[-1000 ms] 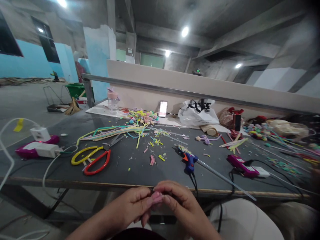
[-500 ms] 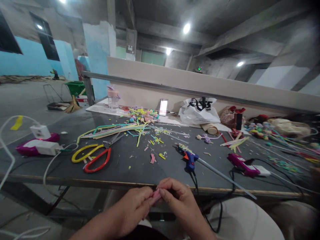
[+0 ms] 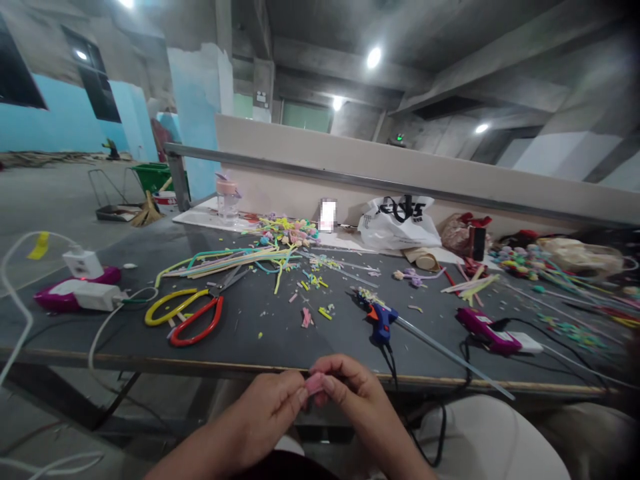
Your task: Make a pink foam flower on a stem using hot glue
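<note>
Just off the table's front edge, my left hand [image 3: 273, 403] and my right hand [image 3: 350, 390] pinch a small pink piece [image 3: 314, 384] between them. It looks soft and flat, perhaps a bit of chenille stem or felt; its exact kind is unclear. Both hands are closed, with the fingertips close together. On the table ahead lie several short pink pieces [image 3: 307, 318] and a short yellow-green piece [image 3: 326, 313]. To the right rests a blue glue gun [image 3: 383, 323] with a long clear glue stick [image 3: 450, 358] in its back. Scissors [image 3: 197, 321] with one yellow and one red handle lie to the left.
Long pastel stems [image 3: 230, 261] and a heap of small coloured pieces [image 3: 287, 230] lie farther back. Purple power strips [image 3: 55, 297] with cables sit at both sides. A bottle [image 3: 227, 200] and a white bag [image 3: 399, 223] stand by the partition. A white stool [image 3: 493, 437] is at the right.
The pink piece has turned from slanting to nearly level and shows more between the fingertips. My right hand's fingers have shifted slightly; the things on the table are unmoved.
</note>
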The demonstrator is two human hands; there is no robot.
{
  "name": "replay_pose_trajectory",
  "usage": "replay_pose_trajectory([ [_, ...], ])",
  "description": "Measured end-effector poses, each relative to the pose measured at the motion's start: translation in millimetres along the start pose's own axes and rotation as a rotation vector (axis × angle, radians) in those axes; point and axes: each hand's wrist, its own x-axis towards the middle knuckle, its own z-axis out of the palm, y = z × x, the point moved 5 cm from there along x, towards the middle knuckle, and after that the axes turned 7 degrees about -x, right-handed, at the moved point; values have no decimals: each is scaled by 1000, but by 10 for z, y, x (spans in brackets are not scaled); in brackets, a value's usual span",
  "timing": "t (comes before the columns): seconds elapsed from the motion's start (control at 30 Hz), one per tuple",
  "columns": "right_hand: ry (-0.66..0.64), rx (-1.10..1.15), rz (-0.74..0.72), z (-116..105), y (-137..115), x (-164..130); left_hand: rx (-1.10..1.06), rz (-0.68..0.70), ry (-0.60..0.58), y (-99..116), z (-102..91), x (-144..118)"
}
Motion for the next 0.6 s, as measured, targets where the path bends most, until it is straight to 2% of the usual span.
replay_pose_trajectory([
  [0.17, -13, -13, -14, 13, -53, -11, -1, 7, 43, -13, -14, 13],
  [0.33, 52, -175, -1, 9, -29, -2, -25, -35, 87, -53, -22, 33],
  [0.4, 47, -192, -9, -11, -43, 11, -200, -146, 41, -128, 4, 43],
  [0.5, -5, -162, -30, -25, -85, 22, -572, -334, -31, -246, 81, 41],
  [0.6, -54, -174, -70, -11, -128, 16, -780, -385, -61, -281, 137, 44],
])
